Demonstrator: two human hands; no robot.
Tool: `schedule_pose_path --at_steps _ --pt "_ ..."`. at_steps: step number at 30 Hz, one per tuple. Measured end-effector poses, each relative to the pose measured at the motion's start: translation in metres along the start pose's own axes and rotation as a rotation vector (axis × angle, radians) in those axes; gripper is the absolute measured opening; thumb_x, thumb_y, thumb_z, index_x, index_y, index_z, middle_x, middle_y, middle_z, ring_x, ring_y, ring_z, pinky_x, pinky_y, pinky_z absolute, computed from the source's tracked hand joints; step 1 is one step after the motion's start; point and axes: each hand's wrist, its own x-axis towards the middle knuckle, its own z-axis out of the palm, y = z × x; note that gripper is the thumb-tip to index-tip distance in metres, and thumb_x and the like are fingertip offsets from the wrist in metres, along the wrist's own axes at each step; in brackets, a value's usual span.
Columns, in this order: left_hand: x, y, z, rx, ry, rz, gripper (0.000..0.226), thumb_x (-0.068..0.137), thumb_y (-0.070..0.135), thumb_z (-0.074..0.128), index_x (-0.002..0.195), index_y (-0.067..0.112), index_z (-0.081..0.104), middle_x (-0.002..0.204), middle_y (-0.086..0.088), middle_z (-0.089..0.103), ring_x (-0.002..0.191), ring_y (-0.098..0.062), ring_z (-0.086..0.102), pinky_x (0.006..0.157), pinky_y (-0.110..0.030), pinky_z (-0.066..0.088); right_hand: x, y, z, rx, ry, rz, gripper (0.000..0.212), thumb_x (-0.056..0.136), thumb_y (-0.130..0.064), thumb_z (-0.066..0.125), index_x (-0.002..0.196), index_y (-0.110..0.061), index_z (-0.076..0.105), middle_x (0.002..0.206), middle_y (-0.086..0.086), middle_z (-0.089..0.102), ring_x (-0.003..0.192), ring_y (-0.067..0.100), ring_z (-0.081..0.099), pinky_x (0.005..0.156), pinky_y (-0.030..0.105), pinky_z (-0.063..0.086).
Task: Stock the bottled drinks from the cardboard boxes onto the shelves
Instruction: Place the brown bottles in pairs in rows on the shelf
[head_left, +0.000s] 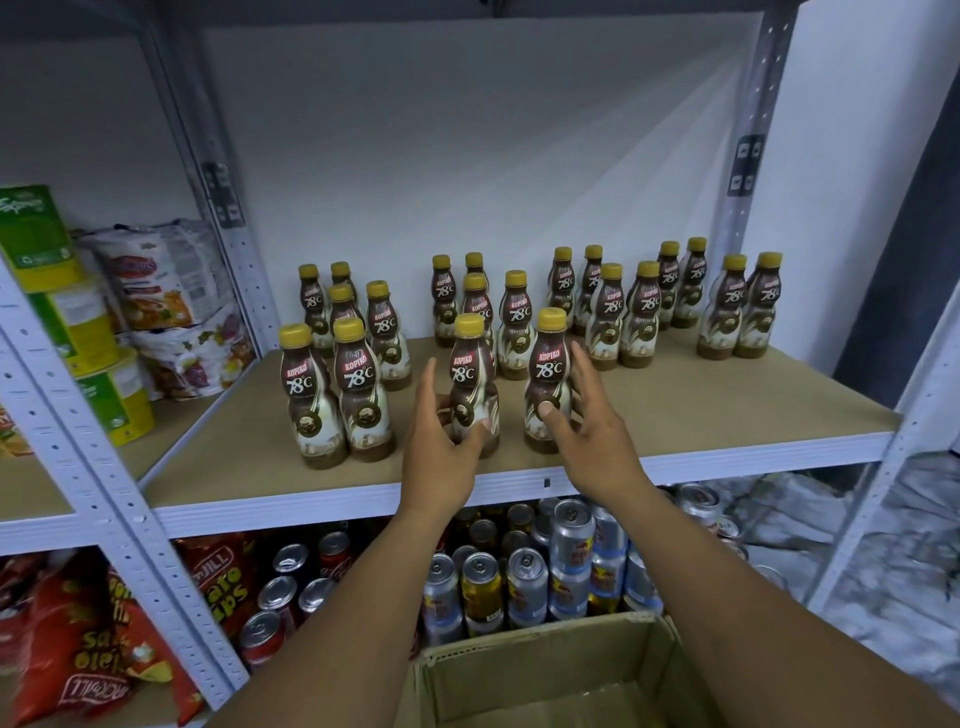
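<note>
Many brown-and-cream Kopiko 78°C bottles with yellow caps stand in groups on the tan middle shelf (701, 410). Two of them stand near its front edge. My left hand (441, 441) grips the left one (470, 374) low down, thumb on the label and fingers curled behind, the index finger pointing up. My right hand (587, 431) holds the right one (548, 364), with the thumb on its front and the fingers along its right side. An open cardboard box (545, 670) sits below my forearms; its contents are hidden.
A pair of bottles (337, 395) stands just left of my left hand. Metal uprights (104, 467) frame the bay. Green-yellow tubs (67, 322) and snack bags fill the left bay. Drink cans (519, 577) and red chip bags (78, 639) crowd the shelf below.
</note>
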Motion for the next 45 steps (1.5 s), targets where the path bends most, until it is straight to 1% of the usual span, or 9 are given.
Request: schedule_pose_path --at_steps 2,8,15,21,26,29,33,39,45 --pt "0.004 -0.001 0.003 0.015 -0.012 -0.01 0.092 0.093 0.019 0.074 0.16 0.045 0.016 0.129 0.02 0.054 0.117 0.004 0.056 0.103 -0.037 0.051 0.003 0.001 0.003 -0.022 -0.012 -0.005 0.077 0.103 -0.025 0.058 0.159 -0.047 0.011 0.13 -0.059 0.037 0.123 -0.028 0.037 0.111 0.032 0.042" --pt "0.014 -0.002 0.009 0.042 -0.012 -0.001 0.096 0.089 0.032 0.077 0.155 0.052 0.012 0.141 0.005 0.054 0.128 -0.017 0.055 0.101 -0.047 0.053 0.011 -0.001 0.013 -0.029 -0.039 -0.039 0.075 0.104 -0.029 0.055 0.159 -0.048 0.008 0.147 -0.034 0.042 0.134 -0.008 0.044 0.112 0.036 0.044" --pt "0.027 -0.003 0.005 0.034 -0.076 0.046 0.097 0.088 0.027 0.079 0.158 0.046 0.014 0.137 0.02 0.05 0.125 -0.002 0.049 0.1 -0.033 0.047 0.02 0.007 0.011 -0.018 -0.069 -0.059 0.075 0.105 -0.025 0.056 0.162 -0.038 0.009 0.13 -0.059 0.036 0.13 -0.023 0.037 0.108 0.022 0.04" --pt "0.033 0.0 -0.003 -0.016 -0.108 0.061 0.097 0.086 0.035 0.081 0.158 0.047 0.017 0.122 0.038 0.048 0.112 0.011 0.054 0.093 -0.023 0.047 0.02 0.004 0.006 0.037 -0.03 -0.039 0.08 0.099 -0.03 0.066 0.16 -0.043 0.016 0.139 -0.049 0.034 0.122 -0.031 0.035 0.096 0.007 0.04" --pt "0.04 0.006 -0.002 -0.069 -0.084 0.084 0.092 0.088 0.029 0.08 0.155 0.05 0.021 0.133 0.019 0.055 0.12 0.005 0.054 0.087 -0.012 0.044 0.027 -0.001 0.003 0.014 0.066 -0.063 0.079 0.093 -0.032 0.073 0.156 -0.042 0.027 0.136 -0.034 0.048 0.121 -0.023 0.044 0.103 0.027 0.047" --pt "0.043 0.005 -0.002 -0.072 -0.093 0.094 0.091 0.089 0.024 0.079 0.156 0.049 0.023 0.133 0.022 0.056 0.118 0.011 0.054 0.085 -0.004 0.043 0.028 0.003 0.005 -0.013 0.066 -0.088 0.078 0.091 -0.031 0.075 0.154 -0.042 0.031 0.141 -0.024 0.053 0.125 -0.011 0.049 0.106 0.035 0.048" --pt "0.044 0.004 -0.004 -0.078 -0.094 0.105 0.088 0.089 0.022 0.08 0.153 0.049 0.027 0.129 0.025 0.058 0.115 0.012 0.056 0.086 -0.005 0.046 0.028 0.006 0.005 -0.03 0.067 -0.108 0.076 0.091 -0.026 0.075 0.151 -0.044 0.034 0.135 -0.036 0.051 0.121 -0.016 0.049 0.104 0.027 0.047" --pt "0.041 0.007 -0.005 -0.067 -0.087 0.108 0.087 0.089 0.017 0.079 0.153 0.046 0.028 0.117 0.029 0.059 0.111 0.017 0.056 0.092 -0.006 0.045 0.027 0.009 0.004 -0.026 0.059 -0.086 0.078 0.089 -0.029 0.078 0.15 -0.047 0.033 0.132 -0.032 0.055 0.118 -0.018 0.049 0.097 0.016 0.044" --pt "0.041 0.007 -0.006 -0.064 -0.074 0.095 0.091 0.086 0.024 0.083 0.155 0.045 0.027 0.117 0.024 0.06 0.104 0.021 0.056 0.077 -0.004 0.046 0.027 0.014 0.003 -0.035 0.048 -0.076 0.078 0.089 -0.034 0.077 0.151 -0.048 0.032 0.141 -0.016 0.056 0.125 0.003 0.053 0.098 0.027 0.047"
